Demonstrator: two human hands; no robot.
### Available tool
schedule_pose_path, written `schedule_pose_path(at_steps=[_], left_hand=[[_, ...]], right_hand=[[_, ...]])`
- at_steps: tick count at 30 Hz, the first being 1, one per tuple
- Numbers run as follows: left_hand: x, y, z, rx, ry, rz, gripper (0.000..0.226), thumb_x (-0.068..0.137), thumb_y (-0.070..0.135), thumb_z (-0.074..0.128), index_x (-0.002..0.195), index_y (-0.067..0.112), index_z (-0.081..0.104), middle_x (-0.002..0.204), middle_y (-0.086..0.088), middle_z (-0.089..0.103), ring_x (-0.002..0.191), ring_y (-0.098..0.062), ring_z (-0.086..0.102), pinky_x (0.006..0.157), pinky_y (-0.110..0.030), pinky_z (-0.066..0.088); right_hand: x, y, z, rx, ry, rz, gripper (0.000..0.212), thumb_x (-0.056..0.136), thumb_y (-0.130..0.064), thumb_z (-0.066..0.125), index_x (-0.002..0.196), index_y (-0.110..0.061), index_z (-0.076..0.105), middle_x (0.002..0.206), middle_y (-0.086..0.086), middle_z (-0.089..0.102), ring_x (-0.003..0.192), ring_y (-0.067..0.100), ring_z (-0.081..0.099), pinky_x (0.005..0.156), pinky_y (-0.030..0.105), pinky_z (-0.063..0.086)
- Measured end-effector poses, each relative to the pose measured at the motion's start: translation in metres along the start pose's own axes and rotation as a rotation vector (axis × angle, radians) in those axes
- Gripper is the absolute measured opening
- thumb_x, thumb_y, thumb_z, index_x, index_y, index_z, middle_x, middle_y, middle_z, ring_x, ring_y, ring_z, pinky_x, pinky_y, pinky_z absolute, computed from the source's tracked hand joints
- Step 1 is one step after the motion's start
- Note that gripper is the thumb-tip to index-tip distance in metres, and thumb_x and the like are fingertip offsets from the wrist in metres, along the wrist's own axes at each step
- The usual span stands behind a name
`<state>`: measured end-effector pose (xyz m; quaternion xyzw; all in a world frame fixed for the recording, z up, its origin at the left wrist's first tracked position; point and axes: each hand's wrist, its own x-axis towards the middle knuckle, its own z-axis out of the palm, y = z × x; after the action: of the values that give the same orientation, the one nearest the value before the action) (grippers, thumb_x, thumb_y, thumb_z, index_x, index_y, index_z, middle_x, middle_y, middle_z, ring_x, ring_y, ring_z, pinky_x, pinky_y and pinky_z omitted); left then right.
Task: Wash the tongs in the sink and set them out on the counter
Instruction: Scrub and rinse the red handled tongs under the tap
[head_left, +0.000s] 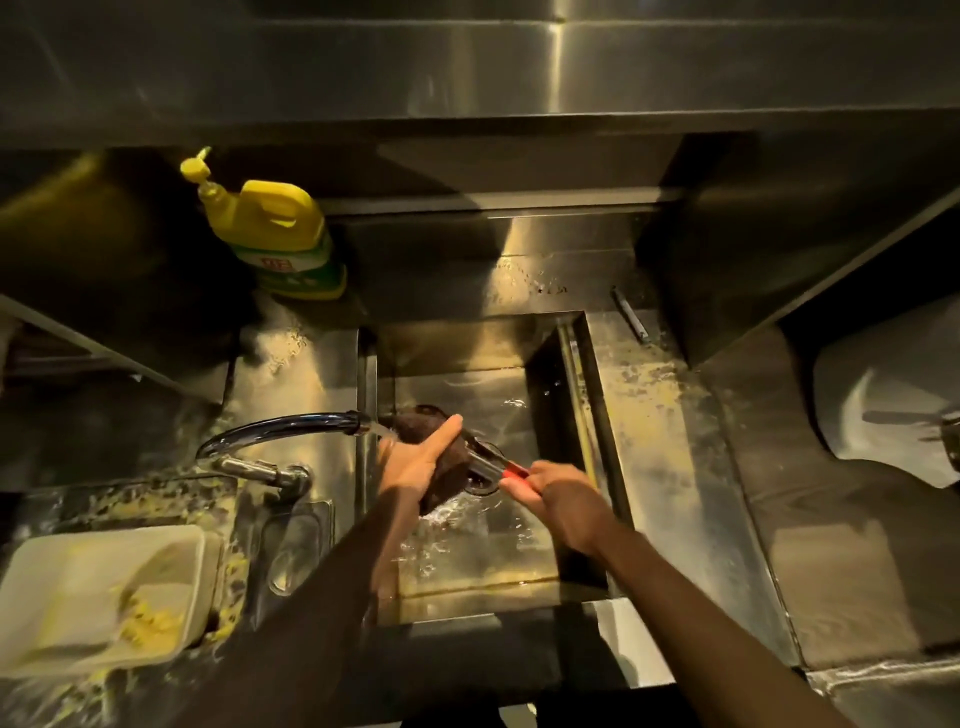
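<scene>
Steep walls of the sink (457, 343) close in around both hands, and wet tabletop (675, 467) stretches wide to its right. The faucet (291, 423) arcs over the left rim, water running. A yellow soap bottle (280, 234) stands back-left, and a scrap-strewn white tray (104, 597) sits near-left. The tongs (491, 467) lie over the basin, long axis left-right, red handle rightward. The right grip (563, 501) clenches that handle. The left grip (415, 462) wraps a dark scrubber (410, 423) round the metal end.

the tap (280, 423) arches over the sink's (457, 343) left rim and bars that side. right of the sink the worktop (670, 447) lies open, a thin rod (629, 315) at its back. left, a tray (67, 582) and a bottle (275, 234) take up room.
</scene>
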<state>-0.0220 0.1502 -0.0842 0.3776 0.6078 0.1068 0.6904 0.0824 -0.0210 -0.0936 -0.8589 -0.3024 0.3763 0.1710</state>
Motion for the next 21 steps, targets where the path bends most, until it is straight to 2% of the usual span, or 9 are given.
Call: schedule_pose_path(at_steps=[2,4,7,9,12,14,17,19,21], left_hand=[[-0.002,0.005,0.002,-0.224,0.013,-0.034,0.044,0.071,0.031,0.09,0.1,0.012,0.063,0.083,-0.01,0.076,0.062,-0.02,0.073,0.059,-0.037,0.062],[-0.005,0.006,0.004,-0.243,0.024,-0.041,0.024,0.079,0.026,0.084,0.085,0.013,0.065,0.062,-0.001,0.072,0.047,-0.013,0.068,0.047,-0.026,0.057],[0.007,0.005,-0.008,-0.109,-0.105,0.009,0.027,0.076,0.027,0.085,0.094,0.02,0.066,0.082,-0.001,0.075,0.071,-0.015,0.074,0.074,-0.042,0.063],[0.011,0.008,-0.013,-0.131,-0.195,-0.049,0.024,0.077,0.033,0.084,0.092,0.023,0.068,0.086,0.004,0.073,0.078,-0.009,0.071,0.088,-0.04,0.058],[-0.001,0.006,-0.01,-0.193,-0.103,-0.018,0.025,0.08,0.032,0.082,0.091,0.02,0.064,0.087,-0.005,0.073,0.075,-0.02,0.07,0.078,-0.039,0.06],[-0.005,0.003,-0.004,-0.38,-0.102,-0.18,0.039,0.077,0.041,0.083,0.101,0.014,0.067,0.095,-0.013,0.076,0.083,-0.029,0.073,0.081,-0.047,0.06],[0.002,0.006,-0.015,-0.117,0.028,0.022,0.032,0.077,0.038,0.082,0.097,0.021,0.064,0.097,-0.006,0.074,0.084,-0.022,0.073,0.073,-0.037,0.062],[0.008,0.01,-0.03,0.056,0.049,0.144,0.039,0.076,0.045,0.081,0.101,0.02,0.065,0.103,-0.006,0.074,0.093,-0.024,0.072,0.085,-0.042,0.059],[0.015,0.011,-0.038,-0.02,0.066,0.089,0.042,0.083,0.048,0.074,0.104,0.013,0.067,0.105,-0.01,0.073,0.096,-0.026,0.07,0.092,-0.043,0.055]], right_hand=[[0.013,-0.006,-0.009,-0.026,-0.053,0.006,0.044,0.092,-0.066,0.05,0.075,-0.028,0.061,0.075,-0.005,0.059,0.065,0.009,0.057,0.059,0.023,0.04],[0.015,-0.016,0.0,-0.031,-0.058,-0.028,0.045,0.092,-0.065,0.051,0.071,-0.026,0.057,0.072,-0.003,0.059,0.063,0.013,0.057,0.056,0.024,0.039],[0.008,-0.009,-0.001,-0.183,-0.055,-0.111,0.049,0.095,-0.064,0.047,0.085,-0.019,0.066,0.083,0.001,0.062,0.071,0.014,0.058,0.064,0.027,0.044],[0.013,0.001,-0.016,-0.311,-0.073,-0.172,0.059,0.095,-0.067,0.04,0.097,-0.018,0.074,0.095,-0.001,0.063,0.081,0.014,0.06,0.075,0.031,0.05],[0.015,-0.01,-0.007,-0.244,-0.033,-0.157,0.059,0.094,-0.069,0.04,0.09,-0.02,0.072,0.083,-0.003,0.062,0.071,0.013,0.06,0.068,0.032,0.052],[0.007,-0.023,0.015,-0.093,0.027,-0.132,0.054,0.094,-0.067,0.044,0.086,-0.019,0.069,0.077,-0.003,0.062,0.066,0.011,0.059,0.065,0.034,0.054],[0.007,-0.012,0.004,-0.236,0.016,-0.239,0.055,0.097,-0.063,0.041,0.094,-0.02,0.074,0.087,-0.006,0.058,0.074,0.009,0.057,0.072,0.031,0.052],[0.013,0.001,-0.019,-0.343,-0.041,-0.268,0.056,0.097,-0.062,0.041,0.095,-0.019,0.077,0.089,-0.007,0.054,0.077,0.01,0.055,0.072,0.027,0.048],[0.006,0.009,-0.029,-0.295,-0.016,-0.228,0.055,0.097,-0.061,0.041,0.091,-0.019,0.076,0.085,-0.009,0.052,0.073,0.008,0.054,0.068,0.023,0.045]])
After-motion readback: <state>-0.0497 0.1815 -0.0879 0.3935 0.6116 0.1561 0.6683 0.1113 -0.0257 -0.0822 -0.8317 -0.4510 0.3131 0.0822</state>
